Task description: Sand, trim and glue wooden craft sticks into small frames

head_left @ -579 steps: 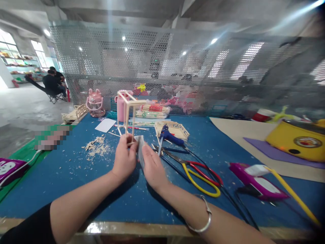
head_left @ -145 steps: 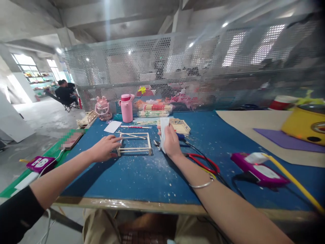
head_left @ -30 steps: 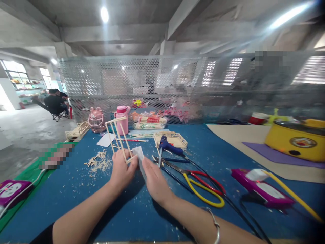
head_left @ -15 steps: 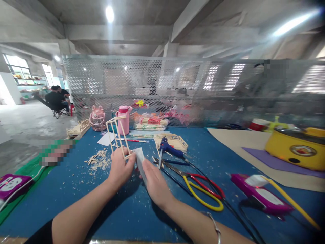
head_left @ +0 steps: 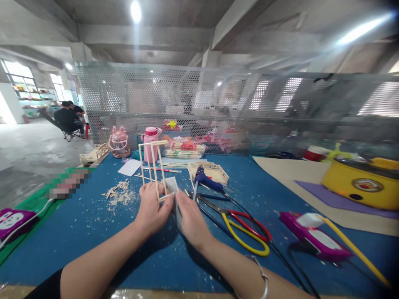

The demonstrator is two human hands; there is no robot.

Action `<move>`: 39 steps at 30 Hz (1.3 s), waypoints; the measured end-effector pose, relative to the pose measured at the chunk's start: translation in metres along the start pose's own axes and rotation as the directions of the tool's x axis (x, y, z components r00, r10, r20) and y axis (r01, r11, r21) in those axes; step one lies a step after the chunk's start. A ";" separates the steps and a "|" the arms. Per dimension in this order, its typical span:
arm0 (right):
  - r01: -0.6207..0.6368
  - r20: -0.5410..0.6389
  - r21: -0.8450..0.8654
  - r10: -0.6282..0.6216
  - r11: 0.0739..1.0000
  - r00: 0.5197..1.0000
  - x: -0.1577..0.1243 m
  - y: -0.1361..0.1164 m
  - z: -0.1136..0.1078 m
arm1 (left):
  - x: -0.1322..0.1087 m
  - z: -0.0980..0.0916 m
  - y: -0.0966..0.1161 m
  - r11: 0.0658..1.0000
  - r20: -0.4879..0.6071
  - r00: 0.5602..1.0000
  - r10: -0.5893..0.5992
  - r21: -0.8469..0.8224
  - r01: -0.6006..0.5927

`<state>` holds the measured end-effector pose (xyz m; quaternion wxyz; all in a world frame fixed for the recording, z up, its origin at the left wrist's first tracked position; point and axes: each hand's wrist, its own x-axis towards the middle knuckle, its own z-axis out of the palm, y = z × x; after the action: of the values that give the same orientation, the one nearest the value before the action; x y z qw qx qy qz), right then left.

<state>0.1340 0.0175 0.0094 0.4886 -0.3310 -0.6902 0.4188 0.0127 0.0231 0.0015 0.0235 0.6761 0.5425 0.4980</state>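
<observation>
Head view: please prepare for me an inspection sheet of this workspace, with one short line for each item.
Surface: blue tabletop, sprinkled with pale specks.
Things in hand: wooden stick frame, held roughly upright; grey-white sheet close to its lower end, contact unclear.
Clutter: wood scraps in a loose heap at left; glue gun and scissors right of the hands.
Grips: left grip holds the wooden stick frame; right grip holds the grey-white sheet.
Cables: yellow cable at the purple power strip; black cable leading from near the scissors toward the near edge.
Surroundings: perforated screen behind the table; seated people in the left background.
</observation>
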 end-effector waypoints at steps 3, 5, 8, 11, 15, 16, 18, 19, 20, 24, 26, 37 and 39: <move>-0.103 -0.001 -0.027 0.103 0.994 0.995 -0.002 0.001 0.001 | 0.001 -0.002 -0.001 0.999 -0.013 0.999 -0.043 0.009 0.043; -0.123 0.012 -0.033 0.124 0.992 0.992 -0.003 0.001 0.001 | 0.001 -0.002 -0.001 0.998 -0.020 0.998 -0.064 0.016 0.064; -0.039 -0.009 -0.030 0.038 0.999 0.999 -0.003 0.000 0.001 | -0.001 -0.002 0.001 1.000 0.019 1.000 -0.002 0.023 0.001; -0.064 -0.022 -0.027 0.064 0.998 0.998 -0.003 0.000 0.001 | -0.001 -0.002 0.001 1.000 0.009 1.000 -0.012 0.021 0.012; -0.094 -0.011 -0.023 0.094 0.995 0.996 -0.003 -0.001 0.002 | 0.000 -0.003 0.002 1.000 0.000 1.000 -0.020 0.015 0.020; -0.057 -0.021 -0.020 0.056 0.998 0.998 -0.003 -0.001 0.002 | 0.000 -0.003 0.002 1.000 0.018 1.000 0.014 0.020 -0.015; -0.014 -0.040 -0.015 0.014 1.000 0.999 -0.003 -0.001 0.003 | 0.000 -0.003 0.002 0.999 0.038 0.998 0.042 0.029 -0.043; -0.026 -0.039 -0.014 0.026 1.000 0.999 -0.003 -0.001 0.003 | 0.000 -0.003 0.002 0.999 0.032 0.999 0.021 0.032 -0.022; -0.053 -0.033 -0.016 0.052 0.998 0.998 -0.003 -0.001 0.003 | 0.000 -0.003 0.002 0.999 0.017 1.000 -0.013 0.034 0.013; -0.061 -0.009 -0.005 0.061 0.998 0.998 -0.003 0.001 0.002 | 0.001 -0.003 0.001 0.998 -0.007 1.000 -0.007 0.059 0.007; -0.016 -0.018 0.009 0.016 1.000 1.000 -0.003 0.002 0.002 | 0.001 -0.002 0.001 0.995 0.023 0.998 0.065 0.069 -0.066; 0.018 0.014 0.046 -0.018 0.999 1.000 -0.002 0.000 0.003 | 0.003 -0.004 0.004 0.999 0.023 0.999 0.031 -0.028 -0.030; -0.023 0.019 0.014 0.022 1.000 1.000 -0.003 0.001 0.002 | 0.003 -0.004 0.004 0.999 -0.011 1.000 -0.019 -0.041 0.019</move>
<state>0.1326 0.0147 0.0072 0.4796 -0.3311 -0.6880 0.4325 0.0118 0.0217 0.0077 0.0389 0.6673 0.5388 0.5127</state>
